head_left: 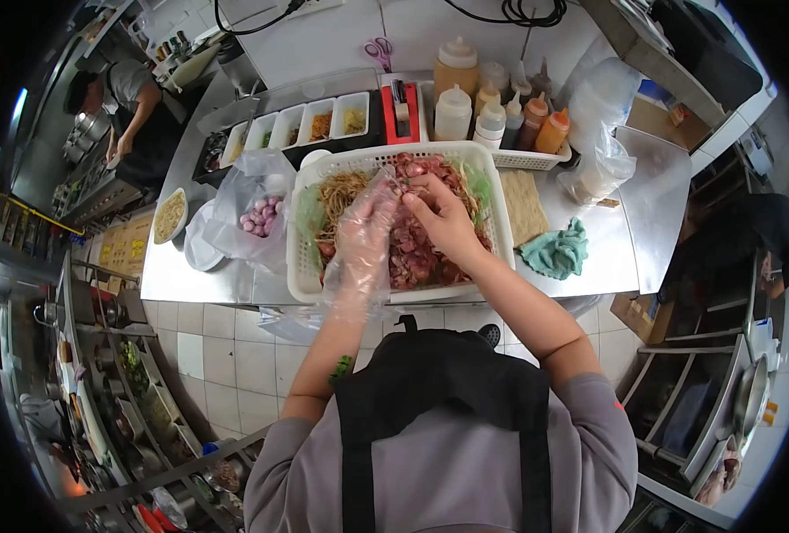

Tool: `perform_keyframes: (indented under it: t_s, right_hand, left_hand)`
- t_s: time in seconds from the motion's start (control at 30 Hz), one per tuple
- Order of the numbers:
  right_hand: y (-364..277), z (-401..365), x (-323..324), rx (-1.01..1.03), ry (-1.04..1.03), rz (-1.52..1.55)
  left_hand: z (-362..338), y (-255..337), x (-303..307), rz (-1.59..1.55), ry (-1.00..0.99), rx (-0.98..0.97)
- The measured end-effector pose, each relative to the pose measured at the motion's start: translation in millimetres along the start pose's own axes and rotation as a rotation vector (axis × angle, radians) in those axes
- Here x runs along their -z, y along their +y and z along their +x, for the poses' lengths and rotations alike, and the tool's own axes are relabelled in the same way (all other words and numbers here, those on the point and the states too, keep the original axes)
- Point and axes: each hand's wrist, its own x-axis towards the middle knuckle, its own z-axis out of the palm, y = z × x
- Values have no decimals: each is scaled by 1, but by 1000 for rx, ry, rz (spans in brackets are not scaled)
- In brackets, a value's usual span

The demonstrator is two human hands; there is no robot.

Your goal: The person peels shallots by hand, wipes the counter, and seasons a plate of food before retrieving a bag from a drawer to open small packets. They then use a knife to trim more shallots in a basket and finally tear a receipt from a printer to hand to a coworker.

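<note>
Over a white perforated plastic basket (295,258), my two hands meet at the fingertips. My left hand (366,226), in a loose clear plastic glove, is closed on a small shallot that the fingers mostly cover. My bare right hand (446,218) pinches at the same shallot with thumb and fingers. Below them in the basket lie reddish shallots and loose skins (412,258). Dry, straw-coloured roots or stalks (341,191) fill its left side, and green plastic (479,182) shows at the right edge.
Left stand a bag of peeled shallots (261,216) and a bowl (171,216). Behind are topping trays (319,123), a red dispenser (402,115) and sauce bottles (453,115). At right lie a green cloth (556,250) and a brown cloth (522,206). Another person (137,111) works far left.
</note>
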Motion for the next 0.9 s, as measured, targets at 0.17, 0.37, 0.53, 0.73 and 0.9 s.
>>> perform_keyframes:
  t_s: [0.17, 0.37, 0.53, 0.73, 0.9]
  right_hand:
    - [-5, -4, 2, 298, -24, -405]
    - [-12, 1, 9, -109, -213, 244]
    - [-11, 9, 27, -373, -318, 747]
    - [-6, 4, 25, -126, -320, 164]
    - [-11, 0, 19, 144, -229, -208]
  left_hand:
    - [-1, -1, 3, -583, 27, 428]
    - [0, 2, 7, -652, 11, 365]
    - [-4, -1, 12, -612, -26, 398]
    - [-2, 5, 12, -662, -64, 462]
    - [0, -11, 13, -716, -89, 263]
